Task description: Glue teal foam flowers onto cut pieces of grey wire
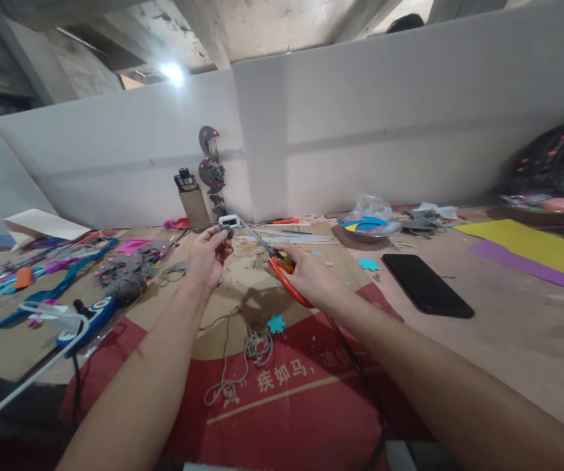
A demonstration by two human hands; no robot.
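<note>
My left hand (206, 255) pinches a small dark grey piece (226, 230) between thumb and fingertips; its exact kind is too small to make out. Just above it shows a small white-rimmed object (228, 220), and whether it is joined to the grey piece I cannot tell. In my right hand (309, 271) is a pair of scissors with orange-red handles (282, 278), its blades pointing up and left towards the grey piece. Below the hands, a tangled grey cord (250, 350) lies on the red and brown cardboard (301, 392), beside a teal flower-shaped cutout (276, 324).
A black phone (426, 284) lies to the right, near yellow sheets (532, 245). A bottle (193, 203) and a hanging dark ornament (211, 163) stand by the white partition (360, 118). At left are a blue power strip (88, 320), white cable and grey yarn (125, 288).
</note>
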